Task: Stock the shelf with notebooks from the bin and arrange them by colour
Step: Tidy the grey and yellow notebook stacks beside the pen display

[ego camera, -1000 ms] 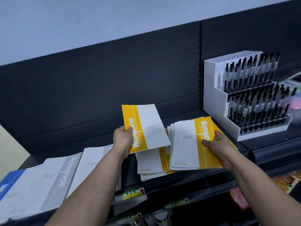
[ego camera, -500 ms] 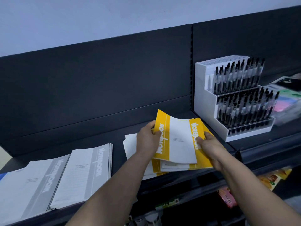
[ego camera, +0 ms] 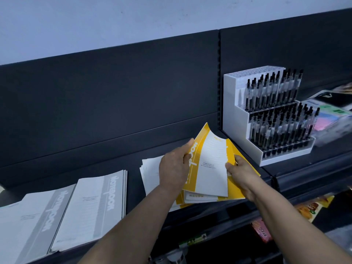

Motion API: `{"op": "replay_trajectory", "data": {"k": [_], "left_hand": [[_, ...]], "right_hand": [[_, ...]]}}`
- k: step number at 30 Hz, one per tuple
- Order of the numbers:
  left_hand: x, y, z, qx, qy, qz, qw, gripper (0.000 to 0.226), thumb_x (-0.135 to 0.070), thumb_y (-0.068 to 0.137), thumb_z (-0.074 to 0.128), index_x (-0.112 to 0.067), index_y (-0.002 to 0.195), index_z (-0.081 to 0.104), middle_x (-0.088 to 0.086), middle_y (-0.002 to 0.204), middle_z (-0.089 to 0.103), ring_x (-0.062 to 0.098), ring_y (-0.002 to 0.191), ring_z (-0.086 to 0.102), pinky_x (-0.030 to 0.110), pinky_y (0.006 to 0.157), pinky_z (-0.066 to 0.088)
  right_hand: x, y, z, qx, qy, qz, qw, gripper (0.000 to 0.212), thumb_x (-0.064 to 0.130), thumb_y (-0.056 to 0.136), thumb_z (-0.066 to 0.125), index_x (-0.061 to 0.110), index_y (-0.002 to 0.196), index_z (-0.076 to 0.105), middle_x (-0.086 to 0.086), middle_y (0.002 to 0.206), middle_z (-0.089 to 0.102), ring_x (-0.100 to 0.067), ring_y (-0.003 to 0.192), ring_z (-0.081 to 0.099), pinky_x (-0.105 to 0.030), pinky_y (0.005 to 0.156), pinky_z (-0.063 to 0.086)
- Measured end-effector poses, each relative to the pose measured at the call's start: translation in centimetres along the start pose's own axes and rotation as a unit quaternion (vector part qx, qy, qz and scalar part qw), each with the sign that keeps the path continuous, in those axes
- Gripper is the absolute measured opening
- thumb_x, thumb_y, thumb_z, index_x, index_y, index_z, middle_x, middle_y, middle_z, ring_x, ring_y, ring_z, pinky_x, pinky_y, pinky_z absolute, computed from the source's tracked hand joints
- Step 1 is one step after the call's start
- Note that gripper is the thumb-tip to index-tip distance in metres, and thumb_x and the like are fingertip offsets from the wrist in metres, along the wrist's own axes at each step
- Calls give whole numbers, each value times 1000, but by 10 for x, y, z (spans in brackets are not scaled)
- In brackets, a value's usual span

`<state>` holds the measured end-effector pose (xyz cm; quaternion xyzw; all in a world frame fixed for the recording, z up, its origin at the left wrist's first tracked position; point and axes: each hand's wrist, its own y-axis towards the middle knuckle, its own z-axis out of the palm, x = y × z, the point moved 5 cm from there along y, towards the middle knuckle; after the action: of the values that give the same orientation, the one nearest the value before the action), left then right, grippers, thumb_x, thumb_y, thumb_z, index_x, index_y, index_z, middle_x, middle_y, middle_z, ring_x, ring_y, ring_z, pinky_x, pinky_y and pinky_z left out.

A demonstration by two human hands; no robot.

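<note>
The left hand (ego camera: 174, 168) has swung its yellow-and-white notebook (ego camera: 209, 168) rightwards over the yellow pile (ego camera: 236, 193) since a second ago. Grey-banded white notebooks (ego camera: 91, 206) printed "Notebook" lie leftmost on the black shelf (ego camera: 133, 164); the left hand grips the bowed notebook's yellow edge; the right hand (ego camera: 242, 172) pinches its other edge.

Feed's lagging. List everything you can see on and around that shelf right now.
shelf: one, dark, across the frame
yellow notebooks: several, yellow-white, loose pile mid-shelf, top one bowed upward
grey notebooks: two stacks, grey-white, flat, left
pen rack: one, white, right of pile
pens: many, black-clear, upright in rack
packets: count unclear, pink-green, blurred, far right
lower packets: few, orange-pink, shelf below
left hand: grips top notebook's left edge
right hand: pinches its right edge
</note>
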<state>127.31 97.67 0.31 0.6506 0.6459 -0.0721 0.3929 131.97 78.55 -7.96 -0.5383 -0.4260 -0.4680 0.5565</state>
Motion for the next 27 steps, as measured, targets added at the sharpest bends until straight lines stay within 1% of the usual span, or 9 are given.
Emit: {"op": "replay_trajectory", "data": {"k": [2,4,8,14,17,19,21,24,27], "left_hand": [[7,6,1,21,19,-27,999,45,-22,99,51,-41,140,46,-6,107,68,14,94,63,29,80,52],[25,18,2,65,61,-71,994,45,-18,97,51,-39,136,52,-3,118,66,20,107,61,32,87,50],[49,31,0,146,108,-99,978,41,-27,94,57,-39,134,55,-4,121,65,19,108,61,34,85,51],[51,24,-16,92,176,-103,975,58,-50,87,63,-29,139,49,-5,131,59,21,126,46,38,94,46],[28,10,-10,154,160,-77,972,58,-62,82,60,-28,128,59,-7,127,61,19,121,50,33,89,46],[10,3,8,217,160,-75,960,58,-73,77,57,-24,108,65,-5,113,64,20,113,56,30,79,43],[-6,1,25,251,200,-63,945,65,-81,71,54,-21,92,60,-1,102,64,24,106,58,32,73,42],[-18,1,37,282,277,-36,918,72,-79,71,55,-18,107,60,3,112,62,27,110,54,35,79,42],[-26,0,35,290,301,21,908,48,-60,83,55,-17,104,61,3,109,62,25,104,57,31,73,41]], "right_hand": [[-4,4,-2,-5,-6,3,1000,57,12,101,43,12,151,17,-3,142,45,-25,121,51,-33,103,38],[-6,4,-2,-11,-10,14,1000,60,16,99,46,16,152,18,-6,151,37,-29,131,45,-44,110,37],[-8,7,-3,-12,-16,12,1000,59,19,96,51,16,150,25,-8,150,39,-32,130,47,-49,108,39],[-14,9,-6,-23,-49,8,999,63,27,89,59,16,145,33,-13,148,42,-35,129,48,-53,104,42],[-11,6,-3,-30,-74,-4,997,63,25,90,59,16,146,32,-10,147,44,-33,129,49,-51,105,42],[-8,3,-1,-30,-101,-14,994,64,25,90,59,17,147,30,-7,143,48,-31,126,51,-49,105,42],[-5,1,-1,-13,-118,-20,993,74,23,88,61,23,150,21,-7,145,46,-29,129,48,-48,107,41],[-3,-1,-2,35,-108,-7,993,83,13,88,61,31,152,11,-8,151,37,-30,136,40,-51,107,40],[-2,-6,-3,58,-99,-8,993,84,13,89,62,34,151,11,-6,154,32,-28,139,36,-51,108,39]]}}
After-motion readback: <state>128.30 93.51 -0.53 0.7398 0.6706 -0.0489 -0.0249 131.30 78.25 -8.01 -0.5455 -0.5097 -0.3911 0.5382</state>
